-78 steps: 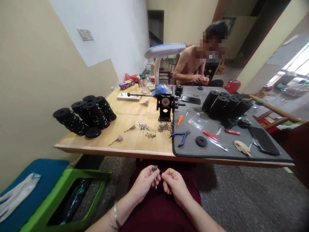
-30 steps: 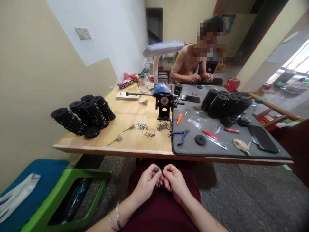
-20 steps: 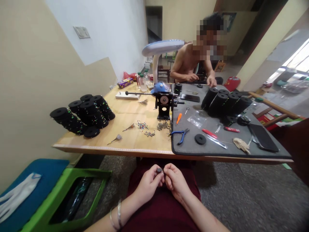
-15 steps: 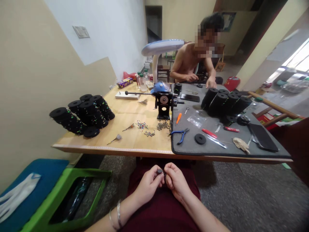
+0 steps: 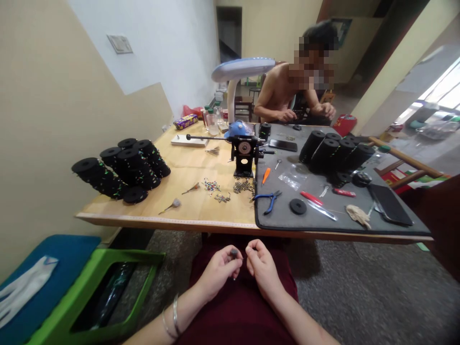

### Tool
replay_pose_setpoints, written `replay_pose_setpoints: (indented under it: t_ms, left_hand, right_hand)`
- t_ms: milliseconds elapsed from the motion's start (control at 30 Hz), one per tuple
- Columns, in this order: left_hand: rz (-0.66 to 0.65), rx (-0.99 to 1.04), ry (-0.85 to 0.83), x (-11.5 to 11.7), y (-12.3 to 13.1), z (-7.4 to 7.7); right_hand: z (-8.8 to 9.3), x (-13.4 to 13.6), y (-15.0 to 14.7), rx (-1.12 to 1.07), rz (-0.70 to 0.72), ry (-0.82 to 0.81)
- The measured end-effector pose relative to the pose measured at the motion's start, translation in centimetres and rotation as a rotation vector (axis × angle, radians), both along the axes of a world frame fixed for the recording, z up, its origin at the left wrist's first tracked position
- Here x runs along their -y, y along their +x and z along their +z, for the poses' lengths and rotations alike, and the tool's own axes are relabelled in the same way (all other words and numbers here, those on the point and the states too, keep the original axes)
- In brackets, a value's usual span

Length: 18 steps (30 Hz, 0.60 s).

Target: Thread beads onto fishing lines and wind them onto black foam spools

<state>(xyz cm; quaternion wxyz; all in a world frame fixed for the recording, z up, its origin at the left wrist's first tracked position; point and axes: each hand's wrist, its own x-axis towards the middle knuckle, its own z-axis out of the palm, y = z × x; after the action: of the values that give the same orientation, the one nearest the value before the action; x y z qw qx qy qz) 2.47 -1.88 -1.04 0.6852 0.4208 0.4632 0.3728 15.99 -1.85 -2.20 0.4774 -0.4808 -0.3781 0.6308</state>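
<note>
My left hand (image 5: 224, 264) is closed, pinching a small dark grey piece (image 5: 234, 253) between thumb and fingers; its exact kind is too small to tell. Close beside it, my right hand (image 5: 261, 263) has thumb and fingertips pressed together. Whatever it pinches is too fine to make out. Both hands are held above my lap, in front of the table edge. Nearest on the tabletop are blue-handled pliers (image 5: 270, 201), a heap of small metal parts (image 5: 244, 186) and a scatter of coloured beads (image 5: 211, 185).
A black hand-cranked winder (image 5: 245, 155) stands mid-table under a lamp (image 5: 242, 68). Stacks of black foam spools stand left (image 5: 135, 163) and right (image 5: 325, 153). A grey mat (image 5: 283, 218) carries tweezers, a knife and phones. Across the table sits another person (image 5: 276, 93). A green stool (image 5: 143, 292) is at left.
My hands have drawn slightly apart, the left with the dark piece going left. Opposite, the other person's hand has lifted from the table near the foam spools.
</note>
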Motion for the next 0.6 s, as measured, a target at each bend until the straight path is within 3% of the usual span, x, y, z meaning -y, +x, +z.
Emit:
replay_pose_setpoints:
  t_ms: [333, 500, 600]
  left_hand:
    - [-0.005, -0.234, 0.214, -0.2, -0.2, 0.8]
    - [-0.025, -0.375, 0.245, -0.3, -0.4, 0.9]
    - [0.018, -0.353, 0.236, -0.5, -0.8, 0.9]
  right_hand:
    - [-0.2, 0.0, -0.1, 0.002, 0.048, 0.021]
    - [-0.5, -0.1, 0.2, -0.025, 0.092, 0.005]
    - [-0.4, -0.1, 0.4, -0.004, 0.131, -0.007]
